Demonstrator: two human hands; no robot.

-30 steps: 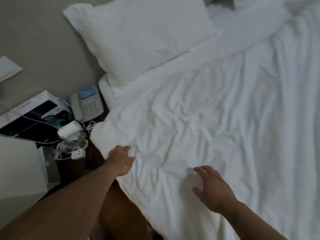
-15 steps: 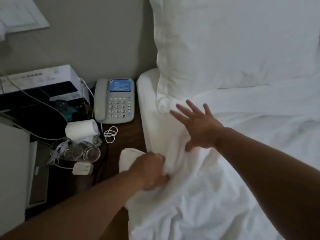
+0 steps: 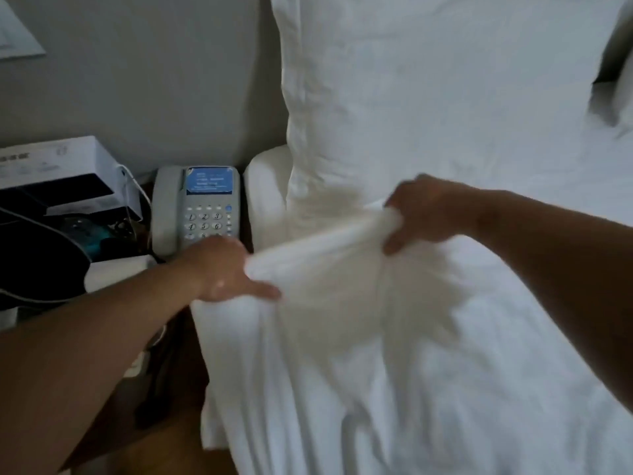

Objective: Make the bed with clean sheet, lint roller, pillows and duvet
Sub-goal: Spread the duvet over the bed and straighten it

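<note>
A white duvet (image 3: 394, 354) covers the bed and hangs over its left side. Both hands grip its top edge, which is bunched and lifted between them. My left hand (image 3: 222, 269) holds the corner at the bed's left side, just in front of the phone. My right hand (image 3: 421, 214) clutches the edge further right, below a large white pillow (image 3: 428, 80) that leans against the headboard. The mattress corner with its white sheet (image 3: 267, 197) shows left of the pillow. No lint roller is in view.
A dark wooden nightstand (image 3: 168, 389) stands left of the bed. It holds a grey desk phone (image 3: 195, 207), a white and black box (image 3: 65, 173), cables and a white roll, partly hidden by my left arm. The grey wall (image 3: 137, 80) rises behind.
My right hand, spread flat near the pillow half a second ago, has closed on the duvet's edge. Both hands have lifted the edge upward; the view has moved closer to the pillow.
</note>
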